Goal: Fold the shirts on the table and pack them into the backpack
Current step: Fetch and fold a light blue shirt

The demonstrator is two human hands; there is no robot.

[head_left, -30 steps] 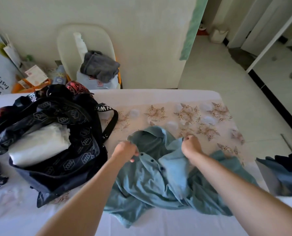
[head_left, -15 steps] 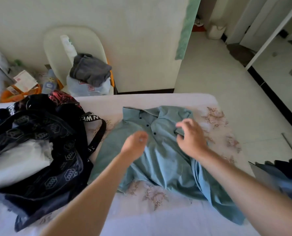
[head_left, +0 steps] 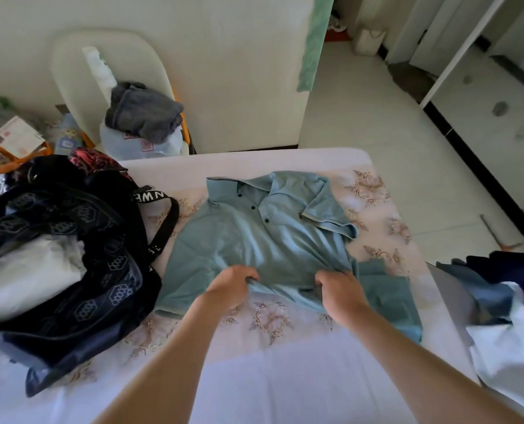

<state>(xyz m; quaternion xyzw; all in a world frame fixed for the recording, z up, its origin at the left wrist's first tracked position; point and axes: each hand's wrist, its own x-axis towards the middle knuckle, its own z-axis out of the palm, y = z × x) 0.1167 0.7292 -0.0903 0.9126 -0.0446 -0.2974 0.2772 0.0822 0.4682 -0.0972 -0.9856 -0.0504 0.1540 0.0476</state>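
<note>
A table [head_left: 285,162] draped in a white, flower-printed cloth stands in a pale, tiled room. On its left side a black backpack [head_left: 101,270] slumps open with a folded white garment [head_left: 25,276] inside, its mouth turned up, apparently so the next piece can drop straight in. Just beside it a teal polo shirt [head_left: 248,237] lies face up, collar toward the wall, buttons showing, the sleeve on the right side crumpled inward. More clothes [head_left: 499,289] sit heaped at the table's right edge. The person's left hand [head_left: 233,286] and right hand [head_left: 340,289] each clutch a fistful of the shirt's lower hem, fingers curled round the fabric, seemingly to tug the body flat before the first fold.
</note>
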